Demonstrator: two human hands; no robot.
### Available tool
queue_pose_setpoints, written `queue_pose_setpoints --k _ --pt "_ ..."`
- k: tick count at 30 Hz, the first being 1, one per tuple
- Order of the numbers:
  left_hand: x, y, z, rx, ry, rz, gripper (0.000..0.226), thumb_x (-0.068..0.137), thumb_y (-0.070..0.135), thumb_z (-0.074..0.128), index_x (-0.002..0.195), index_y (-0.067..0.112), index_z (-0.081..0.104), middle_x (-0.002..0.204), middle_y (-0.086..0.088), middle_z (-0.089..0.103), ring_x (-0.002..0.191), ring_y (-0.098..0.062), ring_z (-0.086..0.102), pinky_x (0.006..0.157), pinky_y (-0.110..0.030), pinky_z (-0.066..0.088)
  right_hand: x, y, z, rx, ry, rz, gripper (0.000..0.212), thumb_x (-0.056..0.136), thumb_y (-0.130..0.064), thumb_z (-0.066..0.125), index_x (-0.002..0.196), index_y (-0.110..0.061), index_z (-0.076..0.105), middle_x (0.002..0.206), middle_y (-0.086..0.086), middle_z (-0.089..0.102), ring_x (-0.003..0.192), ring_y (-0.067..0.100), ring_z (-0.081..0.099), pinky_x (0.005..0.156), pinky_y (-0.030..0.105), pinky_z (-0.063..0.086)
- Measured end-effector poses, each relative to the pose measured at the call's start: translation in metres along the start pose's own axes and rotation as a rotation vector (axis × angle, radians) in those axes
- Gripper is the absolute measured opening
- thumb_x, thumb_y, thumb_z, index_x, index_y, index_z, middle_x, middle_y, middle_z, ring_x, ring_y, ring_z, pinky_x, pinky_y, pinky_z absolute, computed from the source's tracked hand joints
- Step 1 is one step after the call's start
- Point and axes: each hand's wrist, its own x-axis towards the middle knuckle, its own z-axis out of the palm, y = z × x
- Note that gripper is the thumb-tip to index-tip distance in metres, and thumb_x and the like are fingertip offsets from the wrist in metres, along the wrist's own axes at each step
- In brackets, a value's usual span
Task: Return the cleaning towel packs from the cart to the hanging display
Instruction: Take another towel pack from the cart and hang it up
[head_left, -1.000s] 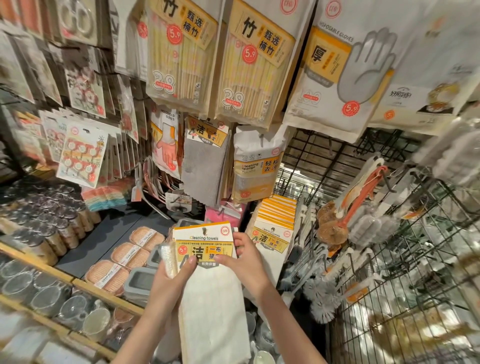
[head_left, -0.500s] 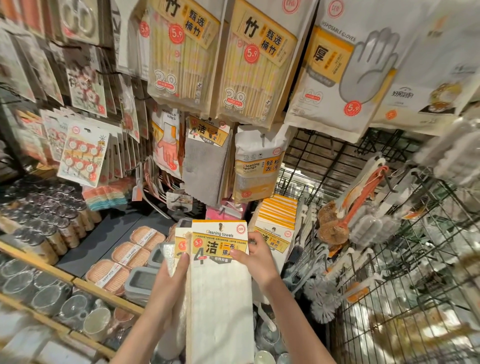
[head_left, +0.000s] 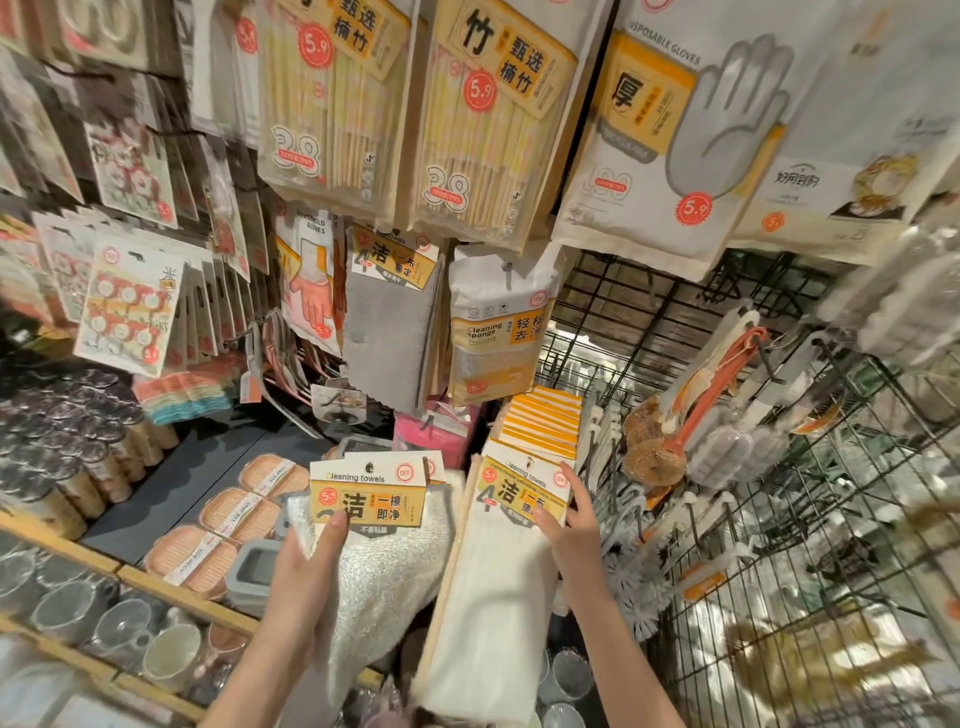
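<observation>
Left hand (head_left: 306, 577) at 7 o'clock of the view, forearm rising from the lower edge; its grip holds a fluffy white cleaning towel pack (head_left: 384, 525), the thumb pressed on the lower left corner of the yellow header card and the remaining fingers hidden behind the cloth. Right hand (head_left: 574, 535) at 5 o'clock, forearm entering from the lower right; its grip pinches a second cleaning towel pack (head_left: 493, 582) at the right edge of its header card, the thumb on the card's face and the index finger laid along the card's edge. This smooth white pack hangs tilted, top toward 1 o'clock, its header lying against the front of a row of identical hung packs (head_left: 543, 421) at the centre of the view; whether its hole sits on the peg is probably not decidable, the top being partly blurred. The two held packs are side by side, edges just touching.

Surroundings: a wire-grid hanging display (head_left: 623, 322) at 1 o'clock; chopstick packs (head_left: 483, 119) at 12 o'clock; a disposable gloves pack (head_left: 670, 140) at 1 o'clock; a grey cloth pack (head_left: 389, 322) and a cleaning sponge pack (head_left: 493, 332) just above centre. Brushes and scourers (head_left: 670, 415) at 3 o'clock. Woven soap dishes (head_left: 239, 514) lie on a dark shelf (head_left: 171, 483) at 9 o'clock, glass cups (head_left: 119, 623) at 8 o'clock.
</observation>
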Motion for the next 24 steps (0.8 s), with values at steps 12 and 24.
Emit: queue_pose_setpoints --k 12,24 --pt "0.017 -0.004 -0.011 -0.002 0.087 -0.042 0.046 0.086 0.045 0.055 0.127 0.025 0.052 0.11 0.014 0.059 0.121 -0.019 0.046 0.108 -0.046 0.029 0.042 0.03 -0.008 -0.131 0.157 0.05 0.064 0.082 0.015 0.053 0.135 -0.019 0.045 0.125 0.007 0.058 0.11 0.024 0.058 0.093 0.044 0.051" --pt "0.017 -0.007 -0.012 -0.007 0.108 -0.021 0.058 0.085 0.045 0.055 0.135 0.015 0.049 0.128 -0.001 0.06 0.126 -0.024 0.047 0.109 -0.042 0.029 0.046 0.033 -0.006 -0.491 0.172 0.015 0.059 0.085 -0.003 0.06 0.131 -0.036 0.042 0.115 -0.007 0.059 0.089 0.017 0.06 0.066 0.032 0.048"
